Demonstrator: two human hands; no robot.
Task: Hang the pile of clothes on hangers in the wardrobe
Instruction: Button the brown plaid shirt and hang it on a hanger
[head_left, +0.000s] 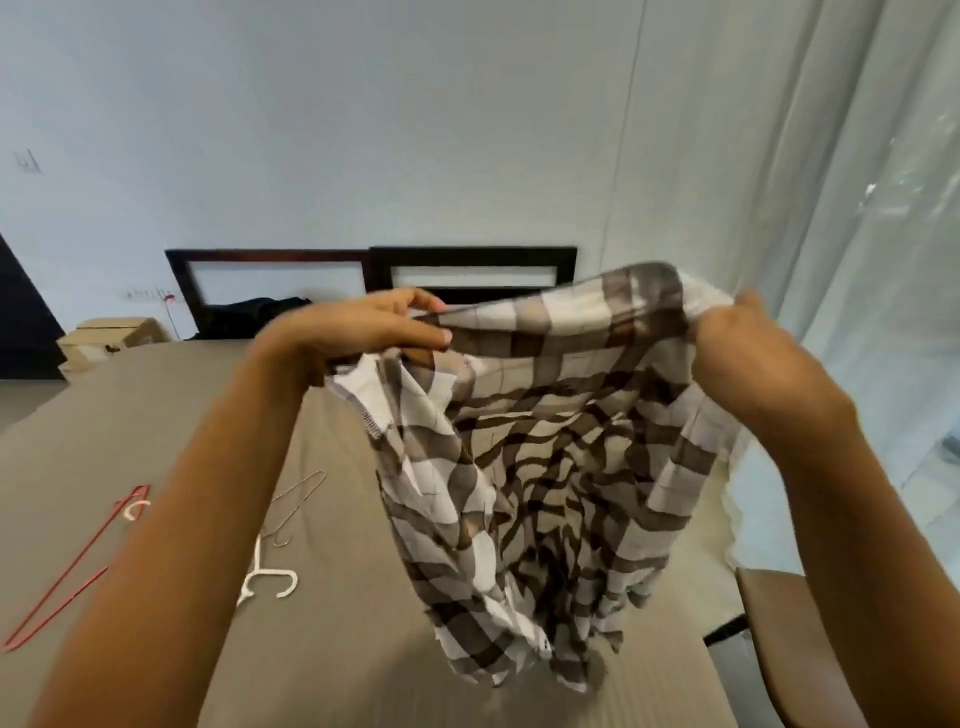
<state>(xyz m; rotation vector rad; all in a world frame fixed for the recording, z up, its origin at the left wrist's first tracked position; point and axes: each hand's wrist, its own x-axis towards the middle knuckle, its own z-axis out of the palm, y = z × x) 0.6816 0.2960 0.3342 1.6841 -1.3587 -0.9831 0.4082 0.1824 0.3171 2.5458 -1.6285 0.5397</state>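
- Left hand (363, 327): raised; thumb and fingers pinch the top edge of the checked shirt (545, 441).
- Right hand (748, 358): raised level with the left; fingers clenched round a bunched corner of the same shirt.
- Checked shirt: brown and white, stretched between both hands; the rest hangs down in folds below them, above the bed (337, 649).
- Red hanger (78, 561): lies on the bed, below and outside the left hand.
- White hanger (270, 577) and thin wire hanger (296, 499): lie on the bed below the left forearm, near each other.
- Chair (789, 634): below the right hand, beside the bed.
- Curtain (857, 208): beyond the right hand.
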